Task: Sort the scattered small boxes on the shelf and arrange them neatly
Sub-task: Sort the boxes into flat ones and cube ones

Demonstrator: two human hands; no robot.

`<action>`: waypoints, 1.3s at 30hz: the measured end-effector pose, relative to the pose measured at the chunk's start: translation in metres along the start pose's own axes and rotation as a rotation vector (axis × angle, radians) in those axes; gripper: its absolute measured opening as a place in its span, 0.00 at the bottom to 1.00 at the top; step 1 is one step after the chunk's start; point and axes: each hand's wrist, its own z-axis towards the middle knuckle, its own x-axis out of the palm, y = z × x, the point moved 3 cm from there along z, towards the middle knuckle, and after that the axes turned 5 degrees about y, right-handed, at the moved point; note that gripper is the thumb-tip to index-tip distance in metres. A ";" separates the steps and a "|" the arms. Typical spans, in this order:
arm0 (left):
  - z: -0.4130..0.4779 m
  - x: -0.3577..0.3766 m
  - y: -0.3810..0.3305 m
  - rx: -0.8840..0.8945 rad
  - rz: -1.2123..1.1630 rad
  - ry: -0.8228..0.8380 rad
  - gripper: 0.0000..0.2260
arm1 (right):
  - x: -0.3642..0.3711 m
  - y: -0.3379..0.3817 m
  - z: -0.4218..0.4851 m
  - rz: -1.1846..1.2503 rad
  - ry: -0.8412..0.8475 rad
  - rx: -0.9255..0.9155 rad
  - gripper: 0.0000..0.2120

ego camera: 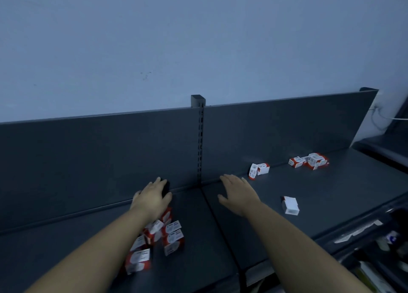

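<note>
1. Squaring advised for box pile [154,237] under left forearm, labels matching.
2. Left hand [152,198]: curled round dark object [166,188], identity unclear.
3. Right hand [239,195]: open, empty; lone box [290,205] just right, likely next pick.
4. Box pair [258,170], then far cluster [309,161]: beyond right hand, along shelf [331,193] back; collect last.

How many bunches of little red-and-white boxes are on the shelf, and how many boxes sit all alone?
Bunches of boxes: 3 (big bunch, pair, far bunch)
Boxes alone: 1 (lone box)
Total: 4 spots on the shelf
</note>
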 end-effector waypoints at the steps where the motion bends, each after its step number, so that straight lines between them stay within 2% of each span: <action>1: 0.001 0.002 -0.009 -0.008 0.001 -0.011 0.27 | -0.001 -0.011 -0.002 -0.009 0.004 -0.009 0.33; 6: 0.006 0.025 -0.069 -0.030 -0.010 -0.003 0.27 | -0.005 -0.078 -0.019 -0.089 0.027 -0.044 0.32; 17: 0.013 0.074 -0.179 -0.070 0.081 0.011 0.28 | -0.025 -0.214 -0.048 -0.023 0.097 -0.004 0.34; 20: 0.014 0.081 -0.192 -0.082 0.097 0.030 0.28 | -0.020 -0.228 -0.055 0.013 0.124 0.004 0.34; 24: 0.017 0.092 -0.206 -0.051 0.132 0.077 0.28 | -0.006 -0.233 -0.058 0.177 0.148 0.029 0.33; 28: 0.024 0.105 -0.218 -0.005 0.143 0.133 0.29 | 0.009 -0.226 -0.063 0.211 0.226 0.031 0.34; 33: 0.034 0.123 -0.235 0.088 0.042 0.224 0.27 | 0.020 -0.231 -0.058 0.278 0.315 0.064 0.24; 36: 0.039 0.126 -0.242 0.164 0.035 0.204 0.21 | 0.021 -0.236 -0.053 0.295 0.323 0.063 0.26; 39: 0.054 0.127 -0.241 0.164 0.035 0.192 0.22 | 0.018 -0.243 -0.045 0.305 0.308 0.088 0.27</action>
